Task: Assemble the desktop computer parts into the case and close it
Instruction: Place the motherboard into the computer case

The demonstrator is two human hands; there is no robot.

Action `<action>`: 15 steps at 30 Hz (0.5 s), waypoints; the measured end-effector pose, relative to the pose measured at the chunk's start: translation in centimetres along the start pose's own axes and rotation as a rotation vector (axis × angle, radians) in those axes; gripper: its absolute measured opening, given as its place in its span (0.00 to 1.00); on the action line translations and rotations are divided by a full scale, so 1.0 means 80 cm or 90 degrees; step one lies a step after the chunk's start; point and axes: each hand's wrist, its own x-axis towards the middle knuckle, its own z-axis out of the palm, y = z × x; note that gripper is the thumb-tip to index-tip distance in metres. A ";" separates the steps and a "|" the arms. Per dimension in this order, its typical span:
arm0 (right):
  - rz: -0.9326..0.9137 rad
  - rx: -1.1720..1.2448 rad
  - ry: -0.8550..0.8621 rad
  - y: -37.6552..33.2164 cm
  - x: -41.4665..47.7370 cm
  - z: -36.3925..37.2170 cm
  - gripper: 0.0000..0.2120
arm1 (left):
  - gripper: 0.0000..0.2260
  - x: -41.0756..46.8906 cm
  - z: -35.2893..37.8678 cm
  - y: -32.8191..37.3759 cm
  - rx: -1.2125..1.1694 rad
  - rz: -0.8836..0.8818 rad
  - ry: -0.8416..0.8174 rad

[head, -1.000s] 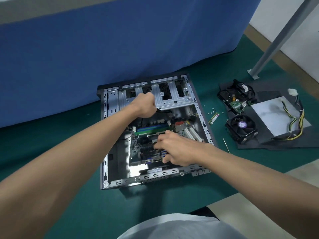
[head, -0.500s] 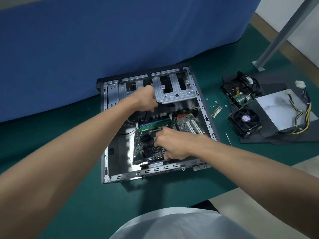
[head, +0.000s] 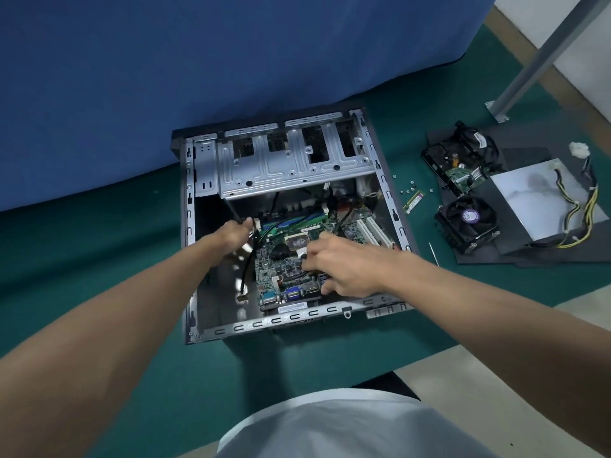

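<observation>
The open case (head: pixel 189 226) lies flat on the green mat (head: pixel 99 259), its far edge close to the blue cloth (head: pixel 198 61). Inside its left wall an open strip runs up to the motherboard's (head: pixel 281 269) left edge. There the left hand (head: pixel 231 236) has its fingers bunched, pinching a black cable (head: pixel 247 269) that arcs down toward the near wall. The drive cage (head: pixel 291 170) overhangs the far third. The motherboard sits against the near wall, ports at that edge. The right hand (head: pixel 344 269) lies on its right part, fingers bent and slightly spread; whether they grip it I cannot tell. Just past the right wall lie loose screws (head: pixel 410 186) and 1 memory stick (head: pixel 414 200), then the cooler fan (head: pixel 469 223), hard drive (head: pixel 453 160) and power supply (head: pixel 542 196).
</observation>
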 end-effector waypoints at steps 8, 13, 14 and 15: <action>-0.035 0.002 0.002 0.005 -0.012 -0.007 0.21 | 0.17 0.028 0.025 -0.005 -0.188 -0.023 0.047; -0.047 -0.012 0.014 0.004 -0.012 -0.005 0.20 | 0.29 0.027 0.027 0.003 -0.208 0.094 0.078; -0.049 -0.013 0.015 0.005 -0.012 -0.005 0.19 | 0.28 0.027 0.026 0.006 -0.199 0.116 0.084; -0.052 -0.014 0.018 0.004 -0.011 -0.005 0.19 | 0.26 0.026 0.026 0.009 -0.180 0.132 0.090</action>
